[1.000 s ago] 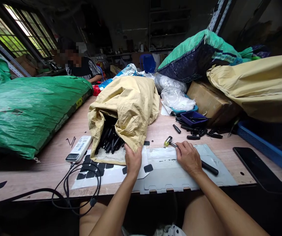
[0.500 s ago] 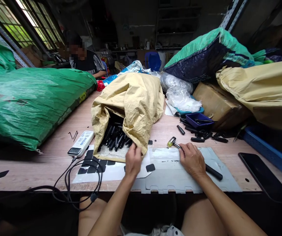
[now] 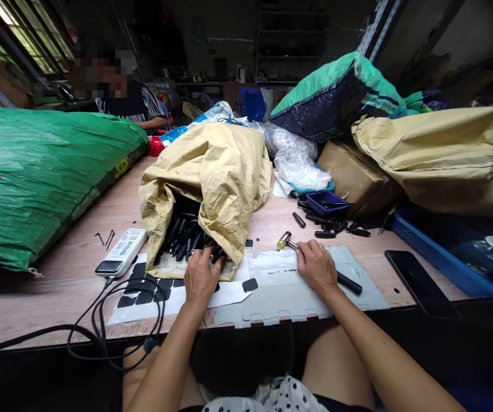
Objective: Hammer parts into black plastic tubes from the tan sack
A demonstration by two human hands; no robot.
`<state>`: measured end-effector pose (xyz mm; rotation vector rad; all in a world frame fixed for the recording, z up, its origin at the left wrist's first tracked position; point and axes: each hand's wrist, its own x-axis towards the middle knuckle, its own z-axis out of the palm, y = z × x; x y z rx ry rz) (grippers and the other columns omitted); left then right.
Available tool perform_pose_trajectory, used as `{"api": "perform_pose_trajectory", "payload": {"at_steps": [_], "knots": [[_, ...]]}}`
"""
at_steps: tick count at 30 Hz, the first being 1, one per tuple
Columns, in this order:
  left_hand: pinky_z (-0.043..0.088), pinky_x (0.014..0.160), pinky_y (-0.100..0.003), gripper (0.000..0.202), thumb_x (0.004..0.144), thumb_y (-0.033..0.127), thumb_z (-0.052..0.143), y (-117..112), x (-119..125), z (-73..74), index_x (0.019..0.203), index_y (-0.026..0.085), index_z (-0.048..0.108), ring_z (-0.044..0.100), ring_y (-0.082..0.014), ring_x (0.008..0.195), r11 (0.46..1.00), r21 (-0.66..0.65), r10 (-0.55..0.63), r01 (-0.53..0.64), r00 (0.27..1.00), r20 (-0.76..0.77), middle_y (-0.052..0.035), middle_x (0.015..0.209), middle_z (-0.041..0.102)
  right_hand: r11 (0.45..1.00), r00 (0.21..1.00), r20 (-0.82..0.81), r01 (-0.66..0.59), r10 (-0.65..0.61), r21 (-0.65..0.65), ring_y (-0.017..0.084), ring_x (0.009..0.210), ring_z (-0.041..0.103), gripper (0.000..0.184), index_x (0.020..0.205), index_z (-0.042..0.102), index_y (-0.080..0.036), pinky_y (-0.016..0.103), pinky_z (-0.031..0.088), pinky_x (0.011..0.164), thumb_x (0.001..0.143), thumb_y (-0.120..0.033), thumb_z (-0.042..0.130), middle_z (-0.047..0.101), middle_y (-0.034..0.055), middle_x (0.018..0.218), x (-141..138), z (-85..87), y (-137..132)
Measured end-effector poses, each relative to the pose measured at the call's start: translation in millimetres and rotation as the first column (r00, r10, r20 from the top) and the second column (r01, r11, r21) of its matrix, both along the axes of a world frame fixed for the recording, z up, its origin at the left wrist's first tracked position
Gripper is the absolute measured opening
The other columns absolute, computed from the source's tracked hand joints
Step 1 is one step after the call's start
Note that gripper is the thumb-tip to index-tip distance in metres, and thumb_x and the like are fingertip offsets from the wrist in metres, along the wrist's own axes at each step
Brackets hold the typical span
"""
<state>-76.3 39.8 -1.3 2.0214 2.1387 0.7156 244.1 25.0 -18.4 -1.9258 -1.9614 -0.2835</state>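
My left hand [image 3: 200, 276] reaches into the open mouth of a tan woven sack [image 3: 216, 171] lying on the wooden table, fingers curled among the black handle pieces [image 3: 181, 240] inside. What the fingers grip is hidden. My right hand [image 3: 316, 268] rests on a grey mat [image 3: 280, 297], closed round a small hammer [image 3: 287, 241] with a yellow-and-metal head and a black grip [image 3: 349, 283] sticking out to the right.
A big green sack [image 3: 35, 177] fills the left side. Cardboard box [image 3: 353, 177], tan and green sacks pile up at right. A power strip [image 3: 121, 252] with black cable, black stickers on a white sheet [image 3: 152, 294], loose black parts [image 3: 327, 226], a phone [image 3: 418, 277], a seated person [image 3: 117, 97].
My left hand has moved from the sack's edge leftward into its opening among the black pieces. My right hand stays on the hammer. The view has shifted slightly.
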Motion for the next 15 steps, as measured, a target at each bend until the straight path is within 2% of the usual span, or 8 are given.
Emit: {"api": "perform_pose_trajectory", "payload": {"at_steps": [3,6,9,11,13,15], "knots": [[0.050,0.087,-0.040,0.031,0.098,0.035,0.054,-2,-6,-2.2,0.121,0.022,0.072,0.062,-0.0310,0.103,0.999,0.028,-0.020,0.021,0.999,-0.032,-0.0108,0.103,0.068,1.000,1.000,0.000,0.008,-0.008,-0.008,0.022,0.097,0.051,0.024,0.115,0.068,-0.021,0.033,0.035,0.083,0.100,-0.026,0.051,0.062,0.0074,0.101,-1,1.2,0],[0.050,0.090,-0.039,0.029,0.100,0.033,0.051,-12,-18,-5.3,0.113,0.020,0.073,0.063,-0.0297,0.101,0.994,0.109,-0.009,0.007,1.000,0.017,-0.0110,0.101,0.069,1.000,1.000,-0.002,0.015,-0.015,-0.013,0.022,0.098,0.052,0.024,0.115,0.069,-0.021,0.033,0.035,0.083,0.100,-0.026,0.051,0.062,0.0075,0.102,-1,1.6,-1],[0.051,0.088,-0.039,0.026,0.099,0.035,0.053,-35,-24,-4.4,0.108,0.019,0.071,0.063,-0.0280,0.095,0.972,0.223,0.060,-0.077,0.995,0.080,-0.0095,0.099,0.068,1.000,1.000,-0.012,0.015,-0.016,-0.010,0.022,0.098,0.052,0.023,0.114,0.069,-0.022,0.033,0.035,0.083,0.100,-0.026,0.052,0.062,0.0071,0.102,-1,0.6,0],[0.051,0.085,-0.038,0.023,0.100,0.036,0.055,-56,-18,-1.6,0.109,0.020,0.069,0.063,-0.0261,0.092,0.943,0.319,0.059,-0.094,0.991,0.118,-0.0076,0.098,0.068,1.000,1.000,-0.018,0.019,-0.019,-0.004,0.022,0.097,0.052,0.022,0.113,0.069,-0.022,0.033,0.035,0.083,0.099,-0.026,0.052,0.062,0.0067,0.102,-1,-0.5,0],[0.052,0.084,-0.035,0.020,0.101,0.034,0.057,-73,-1,1.3,0.113,0.021,0.067,0.064,-0.0238,0.094,0.924,0.381,-0.083,0.021,0.986,0.147,-0.0065,0.101,0.068,1.000,1.000,-0.018,0.020,-0.020,0.001,0.022,0.097,0.052,0.021,0.112,0.069,-0.022,0.033,0.035,0.082,0.099,-0.026,0.053,0.062,0.0066,0.101,-1,-1.4,0],[0.053,0.085,-0.034,0.017,0.102,0.030,0.057,-80,23,2.6,0.114,0.022,0.066,0.065,-0.0219,0.096,0.899,0.368,-0.306,0.237,0.941,0.142,-0.0057,0.103,0.068,1.000,1.000,-0.015,0.019,-0.019,0.001,0.022,0.096,0.052,0.021,0.112,0.069,-0.022,0.033,0.035,0.083,0.099,-0.026,0.053,0.062,0.0069,0.101,0,-1.8,0]]}}
